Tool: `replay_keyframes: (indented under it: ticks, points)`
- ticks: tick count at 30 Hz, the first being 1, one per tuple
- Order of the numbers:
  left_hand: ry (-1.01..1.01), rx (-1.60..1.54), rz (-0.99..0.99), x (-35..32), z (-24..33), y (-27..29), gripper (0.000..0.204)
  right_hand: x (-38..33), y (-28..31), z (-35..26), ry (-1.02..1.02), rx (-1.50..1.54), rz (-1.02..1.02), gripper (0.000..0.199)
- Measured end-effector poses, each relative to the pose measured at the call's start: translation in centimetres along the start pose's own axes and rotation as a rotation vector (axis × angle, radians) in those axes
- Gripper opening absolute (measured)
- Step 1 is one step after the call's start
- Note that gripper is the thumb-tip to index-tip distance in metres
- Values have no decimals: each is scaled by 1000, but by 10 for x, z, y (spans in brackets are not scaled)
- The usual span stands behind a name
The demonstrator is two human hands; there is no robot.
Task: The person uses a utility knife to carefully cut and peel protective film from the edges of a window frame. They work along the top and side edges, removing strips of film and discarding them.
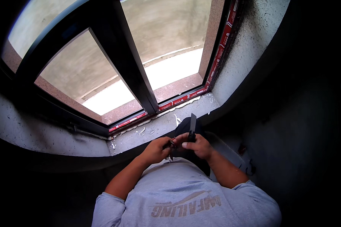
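Both my hands meet in front of my belly, below the window sill. My right hand (201, 147) is closed on a knife (193, 123) with a dark handle and a broad grey blade that points up and away from me. Its fingertips reach toward my left hand (157, 149). My left fingers are pinched on a small bunch of dark metal pieces (171, 145) that look like keys, some hanging down. The fingers partly cover these pieces, so their exact kind is unclear.
Ahead stands a dark-framed window (138, 68), its lower and right edges lined with red printed tape (218, 56). White scraps (141, 131) and foam lie on the grey sill (161, 126). Dark cord-like things (250, 167) lie low at the right, in shadow.
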State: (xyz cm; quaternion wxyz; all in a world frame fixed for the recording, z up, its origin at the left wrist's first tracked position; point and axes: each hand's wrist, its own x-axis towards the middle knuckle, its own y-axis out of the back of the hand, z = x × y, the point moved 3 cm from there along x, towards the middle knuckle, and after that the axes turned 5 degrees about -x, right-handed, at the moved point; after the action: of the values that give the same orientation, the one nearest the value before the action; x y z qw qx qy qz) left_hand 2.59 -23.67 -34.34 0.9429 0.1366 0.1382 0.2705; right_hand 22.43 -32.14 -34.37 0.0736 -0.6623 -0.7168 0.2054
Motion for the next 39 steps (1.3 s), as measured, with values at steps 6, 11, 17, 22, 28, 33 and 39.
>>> replay_keyframes:
  ticks: [6, 11, 17, 22, 28, 33, 39]
  points:
    - [-70, 29, 158, 13, 24, 22, 29, -9, 61, -1, 4, -184, 373, 29]
    - [-370, 155, -21, 37, 73, -10, 49, -11, 13, 0, 87, -54, 246, 25]
    - [46, -377, -80, 36, 51, -11, 50, -23, 74, 14, 183, -159, 555, 9]
    - [155, -331, 250, 31, 25, 24, 36, -79, 199, -8, 162, -325, 1043, 10]
    - [192, -223, 219, 19, 7, 30, 28, -221, 331, -75, 34, -523, 1588, 33]
    - [183, -154, 210, 17, -3, 14, 31, -239, 328, -99, 91, -544, 1656, 41]
    - [225, 141, 61, 25, 23, 8, 36, -259, 385, -112, 103, -270, 1794, 47]
